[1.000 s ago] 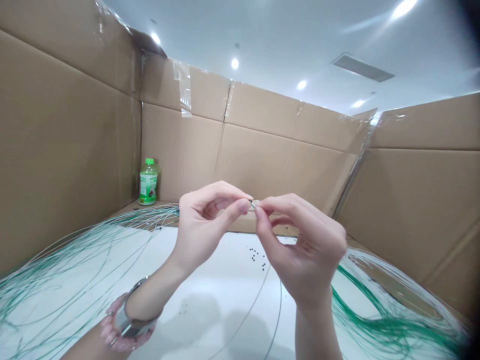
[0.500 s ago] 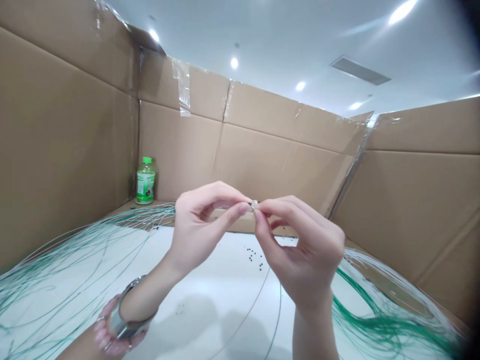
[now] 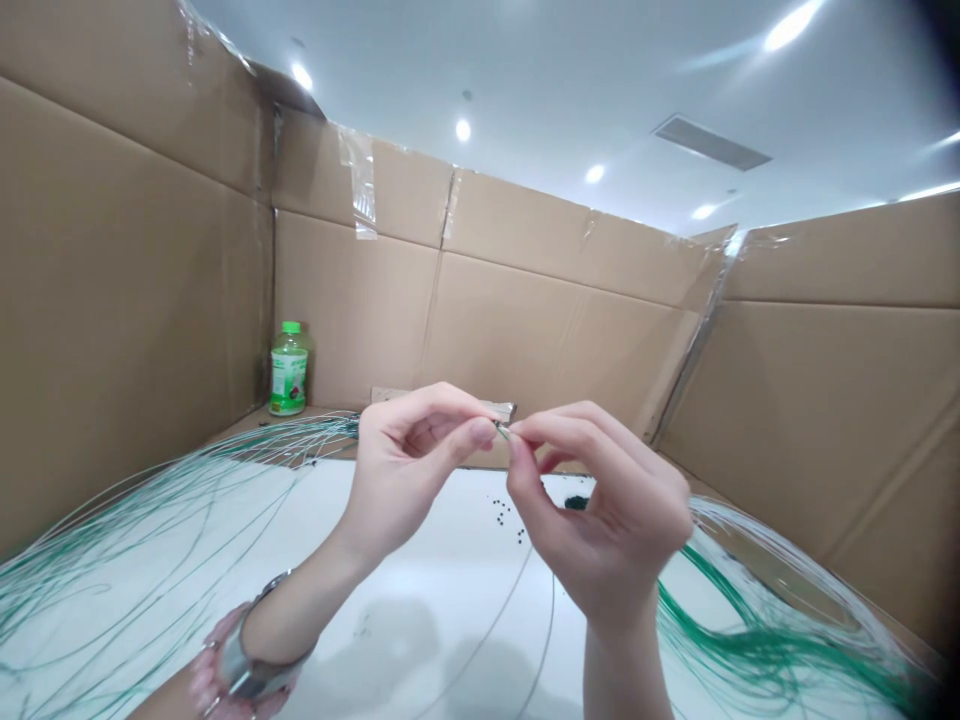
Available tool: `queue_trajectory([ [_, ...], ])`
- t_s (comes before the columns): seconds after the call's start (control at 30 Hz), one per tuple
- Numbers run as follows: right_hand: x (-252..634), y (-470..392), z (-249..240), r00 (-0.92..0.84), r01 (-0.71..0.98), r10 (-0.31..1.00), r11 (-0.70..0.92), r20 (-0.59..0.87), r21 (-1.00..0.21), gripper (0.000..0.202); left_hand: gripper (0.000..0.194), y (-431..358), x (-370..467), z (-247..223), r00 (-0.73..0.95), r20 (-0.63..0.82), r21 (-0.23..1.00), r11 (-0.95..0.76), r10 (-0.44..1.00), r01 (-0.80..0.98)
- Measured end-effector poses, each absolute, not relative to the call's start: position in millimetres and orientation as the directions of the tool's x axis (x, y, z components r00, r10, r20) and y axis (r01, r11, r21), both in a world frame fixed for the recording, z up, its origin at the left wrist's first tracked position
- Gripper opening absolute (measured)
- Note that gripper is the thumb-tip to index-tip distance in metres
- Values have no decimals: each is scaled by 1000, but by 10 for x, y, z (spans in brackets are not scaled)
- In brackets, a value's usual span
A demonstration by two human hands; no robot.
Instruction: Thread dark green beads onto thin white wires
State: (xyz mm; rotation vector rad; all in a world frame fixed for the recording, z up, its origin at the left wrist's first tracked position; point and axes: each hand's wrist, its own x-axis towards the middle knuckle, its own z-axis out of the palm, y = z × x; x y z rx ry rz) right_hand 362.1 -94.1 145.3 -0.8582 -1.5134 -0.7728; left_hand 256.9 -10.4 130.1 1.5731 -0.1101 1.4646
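My left hand [image 3: 412,470] pinches a tiny dark piece [image 3: 497,424] between thumb and forefinger, above the white tabletop [image 3: 420,560]. Facing it, my right hand [image 3: 607,500] is closed in a pinch on thin green and white wires [image 3: 505,432], whose ends reach the dark piece. Whether the ends are inside it or only touch it is too small to tell. Two thin strands [image 3: 553,620] hang below my right hand towards the front edge of the view.
Loose green and white wires [image 3: 150,530] spread on the left; a thicker green bundle [image 3: 757,635] lies right. Small black pieces [image 3: 501,518] are scattered mid-table, near a dark pile [image 3: 576,502]. A green-capped bottle [image 3: 289,370] stands back left. Cardboard walls [image 3: 525,330] enclose the table.
Both hands sit slightly lower and remain close together. Green and white wire now shows between the fingertips. The dark pile behind my right hand has come into clearer view.
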Motion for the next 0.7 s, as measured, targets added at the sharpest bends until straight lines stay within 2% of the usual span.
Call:
queue_trajectory([
  [0.7,3609,-994,1439,-104,897,132,440,986,36,12,8,-121,2570,1299,258,838,524,-579,480,-625],
])
